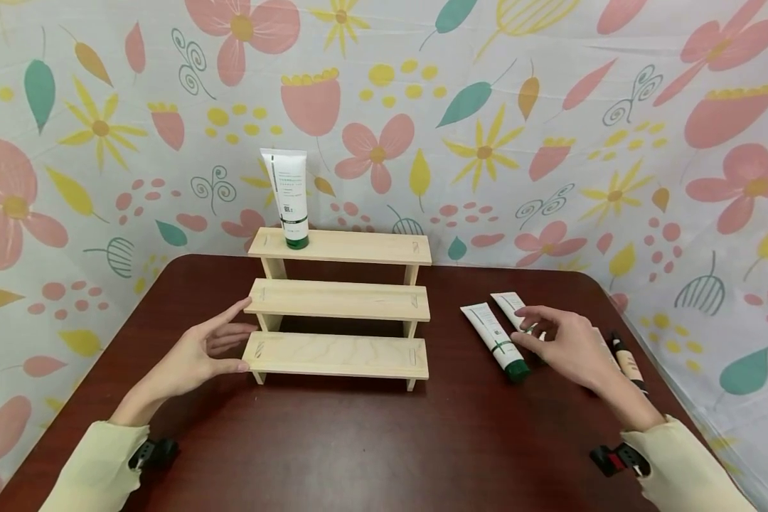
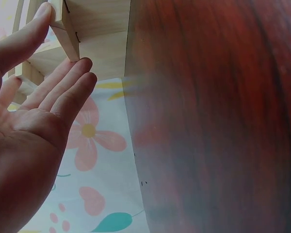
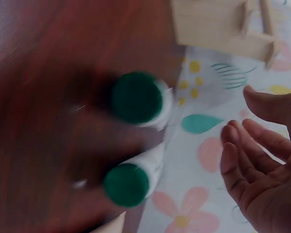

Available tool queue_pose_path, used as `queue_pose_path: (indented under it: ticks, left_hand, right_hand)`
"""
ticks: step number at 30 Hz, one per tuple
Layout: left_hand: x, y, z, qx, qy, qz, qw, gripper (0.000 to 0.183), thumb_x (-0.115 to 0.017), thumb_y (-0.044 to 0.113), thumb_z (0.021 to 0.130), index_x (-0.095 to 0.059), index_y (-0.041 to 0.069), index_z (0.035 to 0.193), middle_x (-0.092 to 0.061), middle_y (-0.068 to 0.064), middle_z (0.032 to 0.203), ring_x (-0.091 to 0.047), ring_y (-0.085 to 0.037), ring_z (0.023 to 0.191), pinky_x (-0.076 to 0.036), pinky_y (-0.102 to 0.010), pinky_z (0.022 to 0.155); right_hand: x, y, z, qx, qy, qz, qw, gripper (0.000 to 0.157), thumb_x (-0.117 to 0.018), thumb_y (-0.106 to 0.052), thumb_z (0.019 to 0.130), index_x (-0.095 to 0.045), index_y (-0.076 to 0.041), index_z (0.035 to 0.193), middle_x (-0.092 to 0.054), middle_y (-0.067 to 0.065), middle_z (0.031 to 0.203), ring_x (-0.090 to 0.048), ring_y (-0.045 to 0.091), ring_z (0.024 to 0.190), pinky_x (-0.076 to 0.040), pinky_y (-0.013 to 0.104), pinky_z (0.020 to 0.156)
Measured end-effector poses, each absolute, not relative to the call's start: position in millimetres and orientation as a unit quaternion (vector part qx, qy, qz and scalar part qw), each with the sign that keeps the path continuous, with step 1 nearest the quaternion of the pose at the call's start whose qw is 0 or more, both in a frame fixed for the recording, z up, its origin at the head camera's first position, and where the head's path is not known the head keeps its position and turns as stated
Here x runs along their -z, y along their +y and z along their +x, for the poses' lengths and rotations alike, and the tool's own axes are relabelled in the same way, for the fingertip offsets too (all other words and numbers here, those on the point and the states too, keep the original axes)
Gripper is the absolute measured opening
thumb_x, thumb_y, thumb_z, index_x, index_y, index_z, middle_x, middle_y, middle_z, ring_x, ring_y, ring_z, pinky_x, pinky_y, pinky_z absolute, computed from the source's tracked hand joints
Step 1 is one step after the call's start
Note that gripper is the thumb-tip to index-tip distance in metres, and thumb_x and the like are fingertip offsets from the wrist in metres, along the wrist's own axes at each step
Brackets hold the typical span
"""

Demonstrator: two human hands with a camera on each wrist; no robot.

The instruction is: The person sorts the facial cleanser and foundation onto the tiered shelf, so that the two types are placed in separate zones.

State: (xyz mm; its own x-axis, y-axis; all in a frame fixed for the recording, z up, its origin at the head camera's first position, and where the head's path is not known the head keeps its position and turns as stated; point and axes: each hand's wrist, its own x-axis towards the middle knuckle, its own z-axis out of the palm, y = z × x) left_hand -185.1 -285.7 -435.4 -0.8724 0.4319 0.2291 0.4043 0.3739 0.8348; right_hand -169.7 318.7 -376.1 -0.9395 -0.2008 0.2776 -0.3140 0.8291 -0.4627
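Observation:
A three-step wooden display rack (image 1: 339,299) stands on the dark table, with one white squeeze tube (image 1: 289,186) upright on its green cap at the top step's left. My left hand (image 1: 195,355) touches the rack's left end; in the left wrist view that hand (image 2: 34,131) has its fingers extended along the wood. Over the right side, my right hand (image 1: 572,348) hovers with bent fingers above a lying white tube (image 1: 507,304), partly hidden by it. Another green-capped tube (image 1: 494,336) lies beside. The right wrist view shows nothing held by the hand (image 3: 266,170).
Right of the right hand lies a beige tube with black ends (image 1: 628,361), near another item mostly hidden by the hand. A flower-patterned cloth (image 1: 384,92) hangs behind the table (image 1: 358,441).

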Motion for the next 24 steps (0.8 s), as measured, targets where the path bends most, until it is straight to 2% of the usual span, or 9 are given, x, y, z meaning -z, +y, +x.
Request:
queue_pose_path:
  ticks: [3, 6, 11, 13, 19, 24]
  left_hand:
    - [434.6, -285.7, -185.5, -0.498, 0.829, 0.254, 0.013, 0.106, -0.089, -0.001, 0.082, -0.030, 0.019, 0.168, -0.061, -0.027, 0.142, -0.063, -0.035, 0.127, -0.055, -0.034, 0.101]
    - [433.7, -286.2, -185.6, -0.499, 0.830, 0.250, 0.017, 0.107, -0.089, 0.000, 0.083, -0.030, 0.022, 0.169, -0.061, -0.026, 0.143, -0.063, -0.033, 0.128, -0.054, -0.030, 0.101]
    - [435.1, -286.0, -184.3, -0.500, 0.830, 0.246, 0.023, 0.107, -0.089, 0.001, 0.083, -0.030, 0.021, 0.169, -0.061, -0.025, 0.143, -0.061, -0.038, 0.129, -0.054, -0.039, 0.102]
    - [435.5, -285.3, -184.0, -0.500, 0.829, 0.249, 0.020, 0.106, -0.089, 0.000, 0.083, -0.030, 0.019, 0.168, -0.060, -0.026, 0.143, -0.061, -0.040, 0.128, -0.054, -0.043, 0.102]
    - [434.9, -285.0, -184.2, -0.500, 0.829, 0.250, 0.015, 0.106, -0.089, -0.001, 0.083, -0.029, 0.018, 0.168, -0.059, -0.029, 0.143, -0.063, -0.035, 0.128, -0.055, -0.038, 0.101]
    - [434.4, -285.8, -184.4, -0.502, 0.829, 0.248, 0.020, 0.107, -0.088, -0.002, 0.083, -0.029, 0.019, 0.169, -0.060, -0.028, 0.143, -0.062, -0.035, 0.128, -0.055, -0.045, 0.102]
  right_hand:
    - [383.2, 328.3, -172.9, -0.243, -0.955, 0.140, 0.098, 0.037, -0.084, -0.033, 0.093, -0.075, -0.015, 0.124, -0.073, -0.005, 0.093, -0.067, 0.015, 0.079, -0.050, 0.029, 0.057]
    - [389.1, 333.9, -176.8, -0.244, -0.955, 0.153, 0.066, 0.040, -0.083, -0.034, 0.094, -0.074, -0.011, 0.126, -0.072, -0.006, 0.093, -0.067, 0.014, 0.078, -0.050, 0.028, 0.057]
    - [398.4, 338.1, -182.5, -0.269, -0.948, 0.169, 0.009, 0.044, -0.083, -0.026, 0.095, -0.071, -0.003, 0.130, -0.069, -0.001, 0.100, -0.064, 0.017, 0.081, -0.050, 0.028, 0.058]
    - [400.6, 339.6, -185.0, -0.270, -0.946, 0.180, -0.002, 0.045, -0.083, -0.025, 0.095, -0.070, -0.002, 0.131, -0.068, 0.001, 0.101, -0.063, 0.017, 0.082, -0.048, 0.028, 0.058]
    - [403.1, 341.2, -195.8, -0.253, -0.943, 0.215, -0.016, 0.042, -0.079, -0.022, 0.098, -0.070, 0.001, 0.131, -0.070, -0.001, 0.102, -0.060, 0.012, 0.077, -0.045, 0.028, 0.058]
    - [406.0, 338.8, -203.3, -0.253, -0.942, 0.220, -0.024, 0.041, -0.079, -0.020, 0.098, -0.069, 0.004, 0.131, -0.070, 0.001, 0.102, -0.059, 0.013, 0.075, -0.045, 0.028, 0.058]
